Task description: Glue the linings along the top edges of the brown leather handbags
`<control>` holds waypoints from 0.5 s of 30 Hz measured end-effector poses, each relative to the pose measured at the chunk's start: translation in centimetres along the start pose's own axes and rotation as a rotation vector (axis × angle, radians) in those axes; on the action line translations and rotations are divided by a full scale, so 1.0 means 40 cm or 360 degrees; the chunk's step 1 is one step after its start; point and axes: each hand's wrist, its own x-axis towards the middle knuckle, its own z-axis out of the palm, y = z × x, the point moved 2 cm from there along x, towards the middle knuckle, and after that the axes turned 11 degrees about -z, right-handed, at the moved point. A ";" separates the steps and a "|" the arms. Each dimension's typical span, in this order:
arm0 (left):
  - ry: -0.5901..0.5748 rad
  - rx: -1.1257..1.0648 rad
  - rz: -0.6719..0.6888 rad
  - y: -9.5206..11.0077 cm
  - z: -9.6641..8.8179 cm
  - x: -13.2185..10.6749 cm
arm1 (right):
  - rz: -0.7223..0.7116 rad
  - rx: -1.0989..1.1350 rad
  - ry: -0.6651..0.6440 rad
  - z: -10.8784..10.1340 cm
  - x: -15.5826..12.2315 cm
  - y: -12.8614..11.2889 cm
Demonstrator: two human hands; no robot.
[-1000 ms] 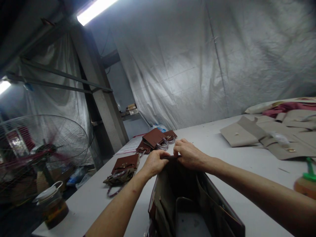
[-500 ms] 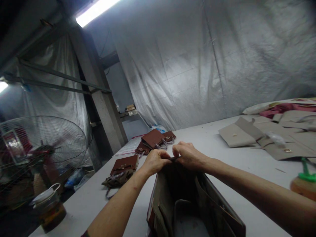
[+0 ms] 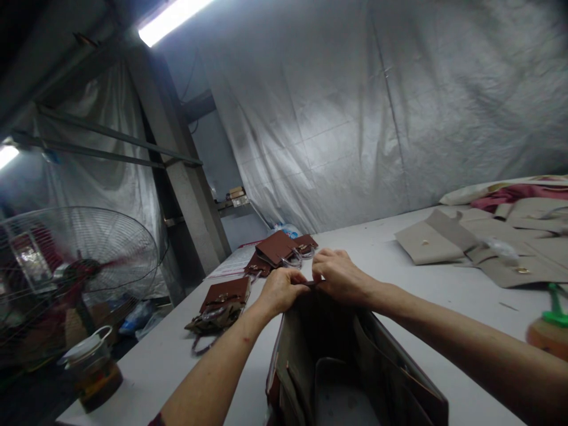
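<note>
A brown handbag (image 3: 381, 367) with a dark grey-green lining stands on the white table, its mouth facing me. At its far end my left hand (image 3: 286, 287) pinches the top edge between thumb and fingers. Close beside it, my right hand (image 3: 337, 275) grips the same edge, fingers bent over it. The two hands nearly touch, and the bag's sides spread apart toward me. What the fingertips press on is mostly hidden by the hands.
Brown bag pieces (image 3: 277, 247) and a small brown bag (image 3: 224, 299) lie to the left. Beige bag panels (image 3: 435, 239) spread at right, near a green-capped bottle (image 3: 550, 331). A lidded jar (image 3: 95, 376) stands at the table's left edge, with a large fan (image 3: 80, 266) beyond.
Both hands keep their hold on the bag's far edge. The right hand's fingers have shifted slightly. The whole view has moved a little.
</note>
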 end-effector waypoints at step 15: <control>0.0145 0.0336 -0.0049 0.037 -0.009 -0.016 | 0.0094 0.0037 -0.0040 0.000 -0.023 0.037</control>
